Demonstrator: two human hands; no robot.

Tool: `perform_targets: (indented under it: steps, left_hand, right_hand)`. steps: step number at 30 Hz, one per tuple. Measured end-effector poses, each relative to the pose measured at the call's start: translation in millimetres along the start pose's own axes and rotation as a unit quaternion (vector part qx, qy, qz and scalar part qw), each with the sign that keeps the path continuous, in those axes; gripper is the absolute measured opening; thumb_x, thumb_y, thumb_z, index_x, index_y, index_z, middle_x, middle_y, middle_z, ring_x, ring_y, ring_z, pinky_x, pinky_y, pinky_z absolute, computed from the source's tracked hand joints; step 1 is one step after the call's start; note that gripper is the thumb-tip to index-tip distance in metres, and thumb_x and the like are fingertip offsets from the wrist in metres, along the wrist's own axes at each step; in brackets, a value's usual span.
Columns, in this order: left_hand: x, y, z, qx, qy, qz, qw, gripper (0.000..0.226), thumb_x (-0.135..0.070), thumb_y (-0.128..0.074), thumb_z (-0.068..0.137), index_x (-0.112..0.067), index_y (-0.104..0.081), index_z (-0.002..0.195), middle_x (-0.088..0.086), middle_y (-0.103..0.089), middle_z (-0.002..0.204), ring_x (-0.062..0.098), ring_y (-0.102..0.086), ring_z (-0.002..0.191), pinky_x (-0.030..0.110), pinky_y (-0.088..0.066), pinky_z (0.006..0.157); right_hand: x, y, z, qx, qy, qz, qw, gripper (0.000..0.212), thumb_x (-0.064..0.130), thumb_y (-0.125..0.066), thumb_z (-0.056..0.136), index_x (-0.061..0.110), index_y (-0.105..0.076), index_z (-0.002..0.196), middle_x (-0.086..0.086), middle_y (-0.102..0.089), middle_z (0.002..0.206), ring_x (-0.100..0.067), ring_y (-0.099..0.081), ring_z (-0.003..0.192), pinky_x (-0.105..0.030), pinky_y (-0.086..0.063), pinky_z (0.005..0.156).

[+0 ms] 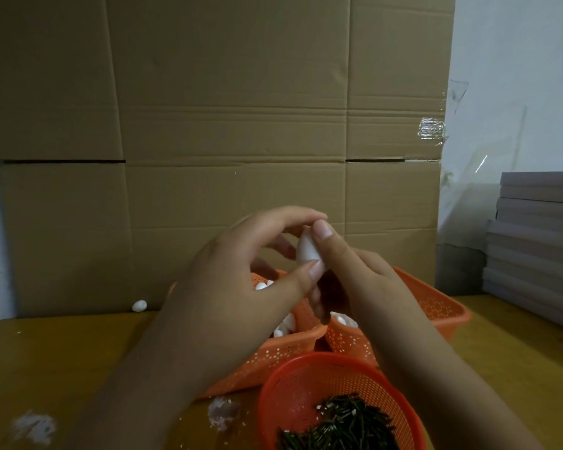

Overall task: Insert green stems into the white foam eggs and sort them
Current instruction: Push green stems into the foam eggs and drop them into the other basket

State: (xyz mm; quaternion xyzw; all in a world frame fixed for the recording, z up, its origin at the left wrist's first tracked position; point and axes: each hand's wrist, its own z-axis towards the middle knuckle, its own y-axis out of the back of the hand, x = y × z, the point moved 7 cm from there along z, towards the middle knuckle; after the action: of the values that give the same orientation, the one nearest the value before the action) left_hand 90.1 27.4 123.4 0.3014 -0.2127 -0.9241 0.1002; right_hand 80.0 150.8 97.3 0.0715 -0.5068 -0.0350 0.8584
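Foam egg (307,251) in both hands' grip, left hand (241,271) and right hand (361,277), above orange baskets (436,306).

At the center of the frame your two hands meet above the baskets: left hand (241,280) on the left, right hand (355,277) on the right, with a foam egg (307,250) between them. Below them on the counter (62,368) sit two rectangular baskets side by side, the left basket (273,355) and the right basket (436,306), each with eggs in it. Nearer you, at lower right of center, a round basket (306,384) holds the stems (345,423). A loose egg (139,305) lies at the far left of the counter, against the cardboard sheet (225,108) standing behind everything. Stacked boards (540,241) rest at right.
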Motion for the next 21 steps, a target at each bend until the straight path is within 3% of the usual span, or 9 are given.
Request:
perform_targets:
  steps: [3,8,10,13,16,18,21]
  left_hand:
    - [6,2,1,-0.014,0.028,-0.013,0.999,0.030,-0.051,-0.064,0.074,-0.053,-0.063,0.104,-0.016,-0.071,0.089,0.005,-0.069,0.085,0.036,-0.056,0.079]
    - [13,13,2,-0.066,0.048,-0.048,0.996,0.027,-0.065,-0.060,0.080,-0.040,-0.069,0.087,-0.021,-0.070,0.081,-0.002,-0.067,0.076,0.016,-0.050,0.068]
    - [14,13,2,-0.069,0.056,-0.056,0.994,0.035,-0.064,-0.052,0.080,-0.034,-0.070,0.081,-0.020,-0.068,0.069,-0.003,-0.063,0.064,0.008,-0.045,0.060]
    - [21,12,2,-0.078,0.081,-0.088,0.990,0.042,-0.066,-0.049,0.081,-0.030,-0.070,0.077,-0.011,-0.068,0.066,-0.002,-0.059,0.055,0.010,-0.045,0.055]
    - [26,10,2,-0.071,0.102,-0.055,0.991,0.044,-0.071,-0.039,0.080,-0.038,-0.067,0.073,-0.011,-0.066,0.062,-0.001,-0.059,0.053,0.009,-0.042,0.049]
    - [31,8,1,-0.065,0.117,-0.047,0.990,0.050,-0.077,-0.033,0.085,-0.040,-0.066,0.076,-0.011,-0.066,0.061,0.001,-0.063,0.057,0.014,-0.047,0.054]
    - [35,7,0,-0.068,0.119,-0.068,0.988,0.040,-0.065,-0.034,0.089,-0.041,-0.066,0.091,-0.013,-0.072,0.083,0.004,-0.068,0.076,0.038,-0.053,0.077]
  right_hand:
    - [2,-4,-1,0.023,0.013,-0.021,0.999,0.060,0.062,-0.037,0.083,0.013,-0.064,0.062,-0.002,-0.059,0.059,-0.012,-0.054,0.054,-0.020,-0.045,0.053]
    - [8,3,0,-0.025,0.082,-0.016,0.996,0.024,0.043,-0.059,0.088,0.024,-0.065,0.102,0.004,-0.067,0.077,-0.011,-0.064,0.067,-0.033,-0.053,0.054]
    - [11,2,-1,-0.003,0.120,-0.031,0.992,0.031,0.037,-0.063,0.082,0.032,-0.063,0.113,0.002,-0.068,0.093,-0.012,-0.067,0.081,-0.035,-0.057,0.064]
    - [18,-6,-5,0.021,0.173,-0.096,0.980,0.030,0.038,-0.066,0.078,0.034,-0.065,0.108,0.005,-0.067,0.099,-0.011,-0.065,0.086,-0.037,-0.057,0.073]
    - [15,-6,-3,-0.010,0.168,-0.107,0.980,0.020,0.030,-0.074,0.082,0.031,-0.067,0.100,0.001,-0.067,0.096,-0.013,-0.064,0.083,-0.039,-0.055,0.070]
    - [12,-4,-2,-0.029,0.154,-0.099,0.983,0.023,0.038,-0.069,0.076,0.028,-0.068,0.096,0.000,-0.067,0.090,-0.014,-0.064,0.080,-0.035,-0.054,0.068]
    - [7,3,0,-0.049,0.118,-0.083,0.988,0.030,0.050,-0.069,0.071,0.025,-0.070,0.089,-0.002,-0.066,0.081,-0.015,-0.063,0.071,-0.027,-0.052,0.063]
